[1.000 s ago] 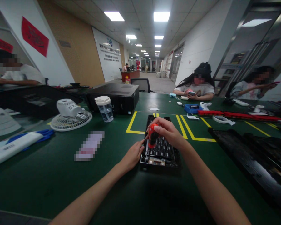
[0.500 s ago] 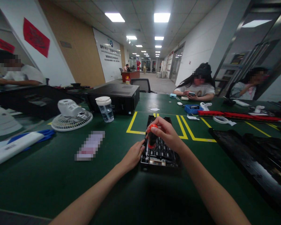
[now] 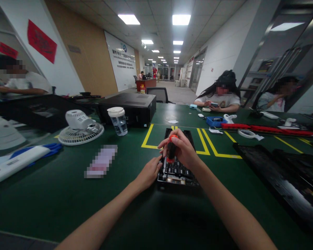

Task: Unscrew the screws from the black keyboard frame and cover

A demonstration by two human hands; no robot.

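Note:
A black open housing with rows of dark rounded cells lies on the green table in front of me. My right hand is closed around the handle of a red-and-black screwdriver, held upright over the housing's left part. Its tip is hidden, so I cannot tell whether it sits in a screw. My left hand grips the housing's left edge, fingers pressed together against the side, thumb and fingertips partly out of sight.
A clear cup, a white fan and a black computer case stand left. Black panels lie right, near a blue tray and a red strip. A person sits across, holding a phone.
The fingers of my right hand have shifted around the screwdriver handle, some now stretching out to the left. My left hand stays at the housing's edge.

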